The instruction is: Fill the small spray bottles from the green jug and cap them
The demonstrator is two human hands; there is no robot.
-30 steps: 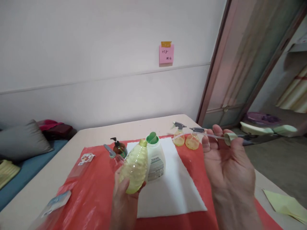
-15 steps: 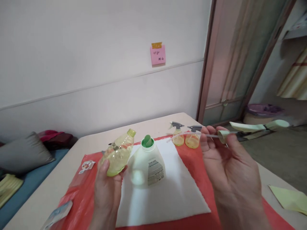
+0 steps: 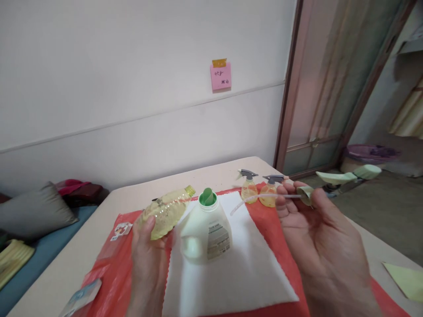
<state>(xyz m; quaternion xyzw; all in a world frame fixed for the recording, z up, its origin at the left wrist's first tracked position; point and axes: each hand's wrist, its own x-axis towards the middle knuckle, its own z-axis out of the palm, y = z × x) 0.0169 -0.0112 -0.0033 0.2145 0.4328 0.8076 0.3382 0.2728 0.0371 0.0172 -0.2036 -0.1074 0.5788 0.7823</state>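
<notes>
My left hand (image 3: 150,246) is wrapped round a clear yellow bottle (image 3: 168,211), tilted so its open threaded neck points right toward the detergent jug. That white jug (image 3: 208,233) stands uncapped, a green spout showing in its mouth. My right hand (image 3: 320,242) pinches the collar of a spray trigger head (image 3: 350,175) between thumb and fingers, palm up. The head is pale green and dark, and its thin dip tube (image 3: 256,197) reaches left past the jug. Two small spray bottles (image 3: 249,191) with grey triggers stand behind the tube.
Under the jug lies a white sheet (image 3: 231,281) on red plastic (image 3: 114,259) covering part of the table (image 3: 59,259). A pale green paper (image 3: 405,279) lies at the right edge. A pink note (image 3: 220,78) is taped to the wall. A lined bin (image 3: 368,154) stands beyond.
The yellow bottle has tipped further toward horizontal, its neck now lower and closer to the jug's mouth. The trigger head has turned slightly in my right hand, and the tube's tip sits lower.
</notes>
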